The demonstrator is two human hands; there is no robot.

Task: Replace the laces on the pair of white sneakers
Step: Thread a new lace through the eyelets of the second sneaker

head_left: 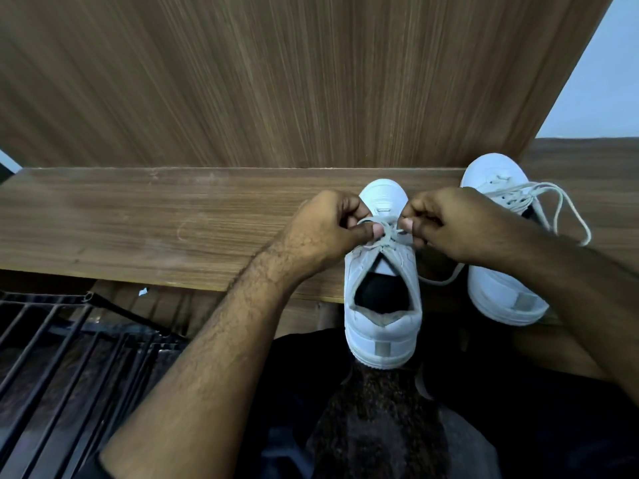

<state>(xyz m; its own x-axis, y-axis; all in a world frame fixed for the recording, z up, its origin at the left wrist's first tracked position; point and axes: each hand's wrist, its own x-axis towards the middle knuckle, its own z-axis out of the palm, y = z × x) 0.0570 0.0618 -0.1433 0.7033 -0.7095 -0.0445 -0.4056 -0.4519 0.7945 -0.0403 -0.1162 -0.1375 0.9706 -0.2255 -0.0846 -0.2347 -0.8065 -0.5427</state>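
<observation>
A white sneaker stands on the wooden shelf, toe pointing away, its heel hanging over the front edge. Its off-white lace crosses at the top eyelets. My left hand pinches one strand of that lace on the left, and my right hand pinches the other strand on the right, both just above the tongue. The second white sneaker lies to the right, partly behind my right forearm, with its loose lace looping out over the shelf.
A tall wood-grain panel rises right behind the shelf. A black metal rack sits below on the left. A pale wall shows at the upper right. Dark clothing fills the bottom of the view.
</observation>
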